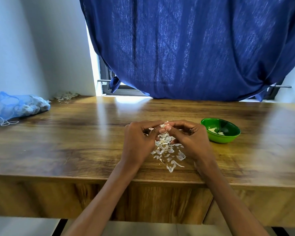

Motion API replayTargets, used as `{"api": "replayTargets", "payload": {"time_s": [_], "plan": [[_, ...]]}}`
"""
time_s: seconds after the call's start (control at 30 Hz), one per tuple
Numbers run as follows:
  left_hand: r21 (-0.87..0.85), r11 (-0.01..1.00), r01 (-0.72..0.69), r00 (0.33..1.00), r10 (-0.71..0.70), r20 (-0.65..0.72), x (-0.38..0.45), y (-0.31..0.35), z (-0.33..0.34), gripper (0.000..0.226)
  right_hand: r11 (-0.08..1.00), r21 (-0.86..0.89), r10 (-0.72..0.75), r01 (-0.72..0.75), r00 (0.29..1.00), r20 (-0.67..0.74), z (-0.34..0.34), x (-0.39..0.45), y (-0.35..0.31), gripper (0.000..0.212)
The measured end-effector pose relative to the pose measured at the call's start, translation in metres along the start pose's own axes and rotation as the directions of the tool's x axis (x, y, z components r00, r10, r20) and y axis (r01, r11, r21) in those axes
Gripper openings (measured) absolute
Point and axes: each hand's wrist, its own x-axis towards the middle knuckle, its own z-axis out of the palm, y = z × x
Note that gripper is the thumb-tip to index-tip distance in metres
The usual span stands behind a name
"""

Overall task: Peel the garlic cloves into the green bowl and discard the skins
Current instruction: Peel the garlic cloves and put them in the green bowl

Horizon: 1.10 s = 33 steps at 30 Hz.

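Both hands meet over the middle of the wooden table. My left hand and my right hand pinch one garlic clove between their fingertips, with papery skin sticking up from it. Under the hands lies a scatter of white garlic skins. To the right of my right hand stands the green bowl, holding a few peeled cloves.
A blue mesh bag of garlic bulbs lies at the far left by the wall. A small heap of old skins sits in the back left corner. A blue curtain hangs behind the table.
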Motion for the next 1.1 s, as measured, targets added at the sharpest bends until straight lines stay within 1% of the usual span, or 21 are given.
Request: {"api": "replayTargets", "payload": {"time_s": [0.17, 0.47, 0.63, 0.83, 0.93, 1.1], "plan": [[-0.009, 0.999, 0.049, 0.999, -0.049, -0.012, 0.0000, 0.0004, 0.0003, 0.018, 0.998, 0.049, 0.046, -0.046, 0.999, 0.011, -0.0003, -0.0012, -0.0017, 0.016], [-0.067, 0.990, 0.127, 0.992, -0.127, 0.005, 0.0001, 0.0015, 0.0005, 0.016, 0.995, 0.064, 0.079, -0.080, 0.997, 0.018, 0.0011, -0.0020, -0.0046, 0.008], [0.041, 0.999, 0.000, 1.000, 0.001, -0.016, -0.0012, 0.0018, 0.0016, 0.019, 0.997, 0.030, 0.074, -0.075, 0.997, 0.020, 0.0016, -0.0016, -0.0025, 0.006], [0.134, 0.988, -0.074, 0.997, 0.076, -0.013, -0.0006, 0.0003, 0.0030, 0.022, 0.995, -0.003, 0.098, -0.098, 0.994, 0.057, 0.0015, -0.0014, -0.0013, 0.008], [0.105, 0.994, -0.039, 0.999, 0.042, -0.030, -0.0004, 0.0028, 0.0018, 0.021, 0.992, 0.011, 0.127, -0.128, 0.989, 0.079, 0.0021, -0.0011, -0.0021, 0.009], [0.024, 0.997, 0.071, 0.997, -0.070, -0.039, 0.0005, 0.0024, 0.0001, 0.019, 0.985, 0.016, 0.169, -0.171, 0.980, 0.107, 0.0017, -0.0016, -0.0042, 0.008]]}}
